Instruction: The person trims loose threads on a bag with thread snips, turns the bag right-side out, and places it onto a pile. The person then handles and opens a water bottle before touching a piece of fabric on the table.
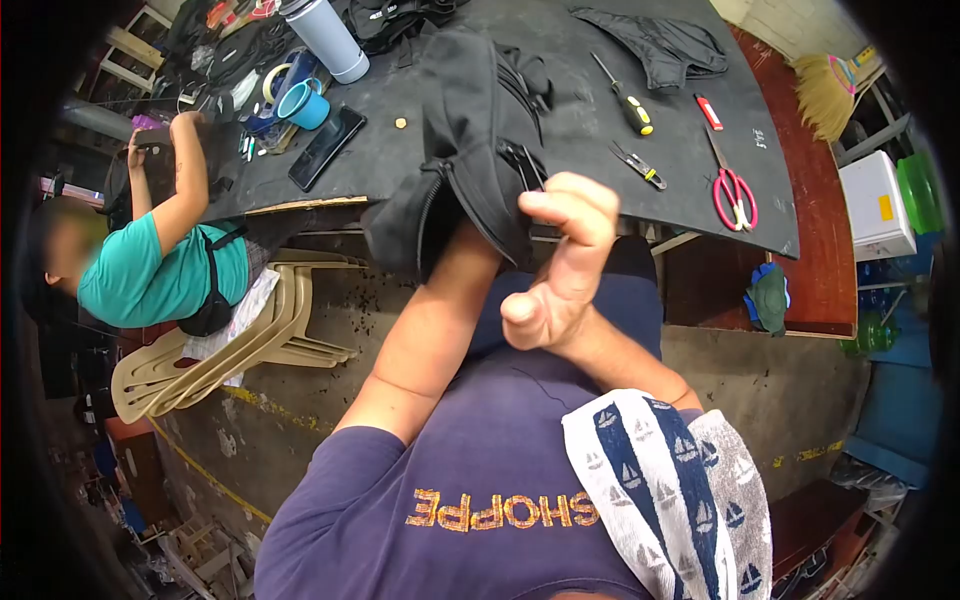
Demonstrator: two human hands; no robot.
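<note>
A black zippered bag (460, 130) hangs over the near edge of the dark table, its zipper opening facing me. My left forearm (430, 320) reaches into that opening, so the hand itself is hidden inside the bag. Just right of the bag, my right hand (565, 260) is raised, with thumb and curved fingers apart. Its fingertips are close to the bag's side, where thin light-coloured lines show; I cannot make out what they are.
On the table (400, 170) lie a phone (327, 148), a screwdriver (625, 98), thread snips (640, 165), scissors (735, 190) and a black fabric piece (655, 45). A bottle (328, 38) and a blue cup (303, 104) stand at left. A co-worker (165, 255) sits on stacked chairs (240, 345).
</note>
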